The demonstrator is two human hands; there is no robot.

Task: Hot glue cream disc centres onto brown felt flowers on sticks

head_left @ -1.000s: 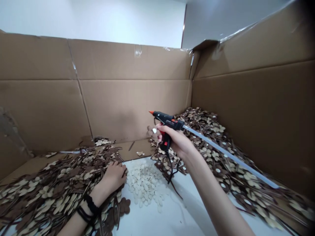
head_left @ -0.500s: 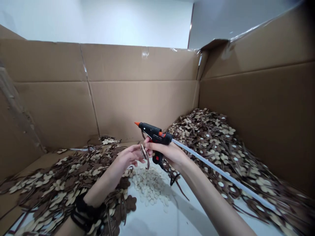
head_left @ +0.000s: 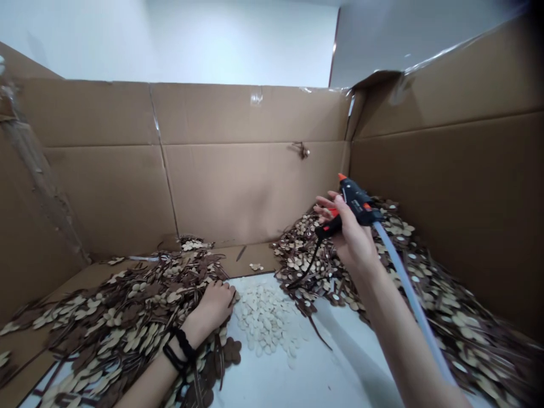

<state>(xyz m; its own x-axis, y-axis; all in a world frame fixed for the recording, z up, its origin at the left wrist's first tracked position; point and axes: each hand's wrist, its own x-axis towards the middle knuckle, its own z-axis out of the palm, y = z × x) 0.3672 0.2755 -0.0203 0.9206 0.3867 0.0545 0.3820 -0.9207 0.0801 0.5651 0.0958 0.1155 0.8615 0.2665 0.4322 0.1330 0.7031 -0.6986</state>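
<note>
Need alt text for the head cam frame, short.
A right hand holds up a black glue gun inside a cardboard box. The left hand rests on a pile of brown and cream flower cutouts.

Black glue gun with an orange tip, brown and cream flower cutouts heaped up, plain tan cardboard, white bench.
</note>
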